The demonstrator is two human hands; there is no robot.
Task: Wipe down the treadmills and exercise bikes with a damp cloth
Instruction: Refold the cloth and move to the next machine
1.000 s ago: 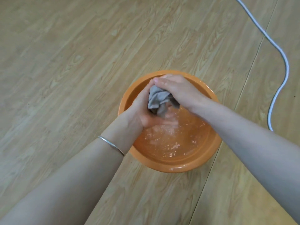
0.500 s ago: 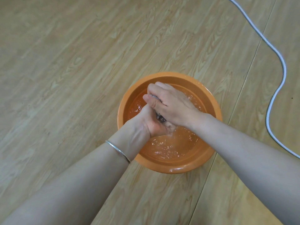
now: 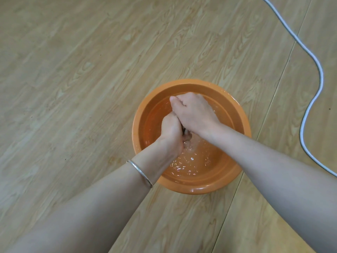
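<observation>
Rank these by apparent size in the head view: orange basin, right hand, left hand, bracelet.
1. orange basin
2. right hand and left hand: too alike to rank, both gripping the mostly hidden cloth
3. bracelet

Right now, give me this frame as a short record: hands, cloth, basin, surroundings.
left hand: grips the cloth above the basin
right hand: grips the cloth, pressed against the left hand
cloth: nearly hidden; a sliver shows between the fists
basin: orange, on the wood floor, holds water
water: rippled under the hands
bracelet: on the left wrist
cable: white, on the floor, right of the basin, apart from it
</observation>
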